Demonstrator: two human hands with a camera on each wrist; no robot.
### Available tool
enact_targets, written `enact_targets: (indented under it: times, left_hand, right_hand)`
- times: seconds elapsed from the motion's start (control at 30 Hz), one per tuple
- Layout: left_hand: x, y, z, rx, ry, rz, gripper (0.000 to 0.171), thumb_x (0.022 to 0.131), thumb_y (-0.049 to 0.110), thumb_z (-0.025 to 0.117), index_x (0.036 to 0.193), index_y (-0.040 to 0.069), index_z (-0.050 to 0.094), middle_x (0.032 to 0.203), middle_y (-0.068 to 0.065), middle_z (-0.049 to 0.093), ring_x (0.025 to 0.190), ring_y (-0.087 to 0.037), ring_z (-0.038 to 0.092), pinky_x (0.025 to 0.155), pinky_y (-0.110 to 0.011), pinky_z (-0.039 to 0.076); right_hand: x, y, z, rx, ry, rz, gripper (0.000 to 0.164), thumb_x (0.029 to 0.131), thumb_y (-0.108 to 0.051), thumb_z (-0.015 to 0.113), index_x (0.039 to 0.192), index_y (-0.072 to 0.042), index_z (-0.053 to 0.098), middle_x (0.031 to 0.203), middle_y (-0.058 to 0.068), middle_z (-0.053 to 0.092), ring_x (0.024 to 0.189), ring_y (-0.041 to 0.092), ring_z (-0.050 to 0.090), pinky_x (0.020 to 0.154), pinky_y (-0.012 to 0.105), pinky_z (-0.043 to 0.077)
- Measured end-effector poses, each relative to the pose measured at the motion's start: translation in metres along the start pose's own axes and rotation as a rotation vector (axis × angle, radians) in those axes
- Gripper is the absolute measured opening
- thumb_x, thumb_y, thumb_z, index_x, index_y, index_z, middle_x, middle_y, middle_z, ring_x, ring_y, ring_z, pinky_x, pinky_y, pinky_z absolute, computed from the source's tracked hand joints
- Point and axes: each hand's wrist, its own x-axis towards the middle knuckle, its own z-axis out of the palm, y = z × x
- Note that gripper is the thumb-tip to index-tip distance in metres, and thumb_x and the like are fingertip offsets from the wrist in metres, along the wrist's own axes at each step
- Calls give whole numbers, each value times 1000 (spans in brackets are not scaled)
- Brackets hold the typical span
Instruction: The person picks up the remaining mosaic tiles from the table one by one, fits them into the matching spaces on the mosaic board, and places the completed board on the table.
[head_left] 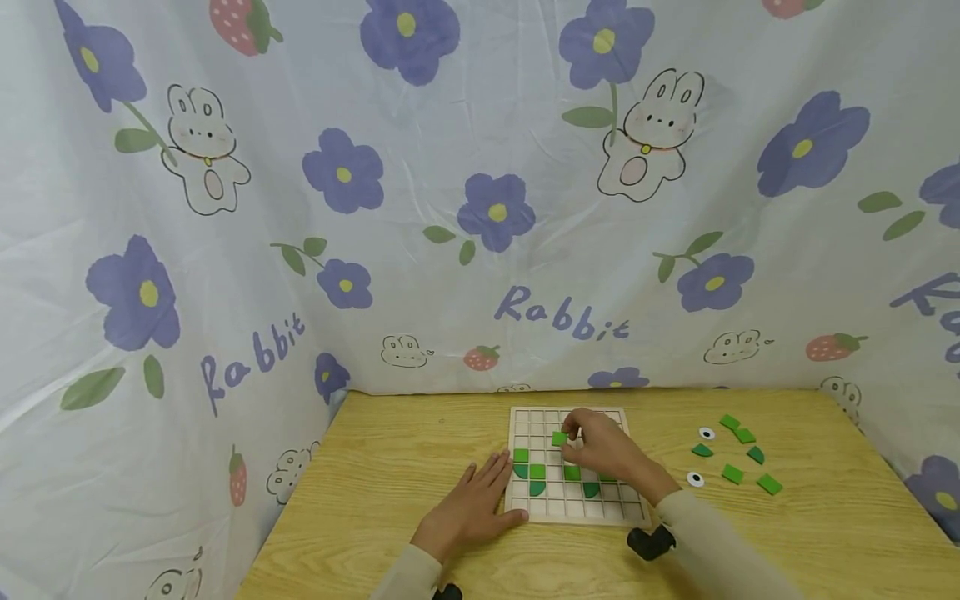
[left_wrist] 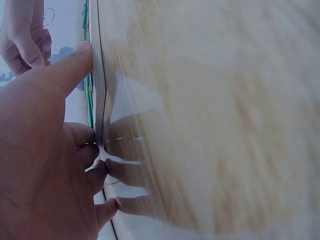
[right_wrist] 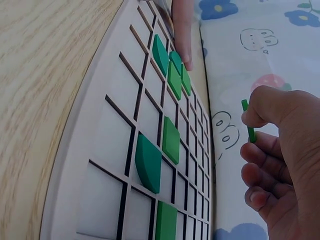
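A wooden grid board (head_left: 555,508) lies on the table, its cells partly filled with light green square tiles (right_wrist: 171,140) and dark green quarter-round tiles (right_wrist: 148,162). Above the board, the right hand (head_left: 603,450) pinches a light green square tile (right_wrist: 248,120) between thumb and fingers. In the right wrist view that tile is held edge-on, apart from the board. The left hand (head_left: 474,504) rests flat at the board's left edge, thumb and fingertips touching the frame. Part of the board's right side is hidden under the right hand and forearm.
Right of the board lie several loose light green square tiles (head_left: 769,484), dark green quarter-round tiles (head_left: 702,450) and two white eye discs (head_left: 696,479). A patterned curtain (head_left: 420,350) hangs behind the wooden table (head_left: 390,450) and along its sides.
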Motion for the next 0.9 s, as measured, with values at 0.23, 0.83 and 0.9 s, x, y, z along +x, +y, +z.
enact_targets:
  times: [0.23, 0.83, 0.9]
  left_hand:
    - [1, 0, 1, -1, -2, -10, 92, 105, 67, 50, 172, 11, 21, 181, -5, 13, 168, -27, 16, 133, -59, 20]
    - [0, 0, 2, 19, 7, -9, 92, 105, 67, 50, 172, 10, 22, 181, -5, 13, 168, -26, 16, 133, -59, 21]
    - [0, 0, 2, 16, 4, -9, 92, 106, 67, 49, 172, 10, 22, 181, -5, 13, 168, -26, 16, 134, -59, 21]
  right_hand:
    - [6, -3, 8, 10, -31, 29, 17, 93, -17, 77, 107, -11, 71, 96, -3, 66, 80, 10, 56, 71, 29, 50]
    - [18, -6, 29, 22, -101, 61, 20, 93, -18, 80, 111, -10, 74, 98, -3, 70, 83, 9, 62, 76, 34, 56]
    - [19, -6, 31, 19, -108, 62, 20, 94, -18, 80, 111, -10, 75, 98, -3, 71, 83, 8, 62, 76, 34, 56]
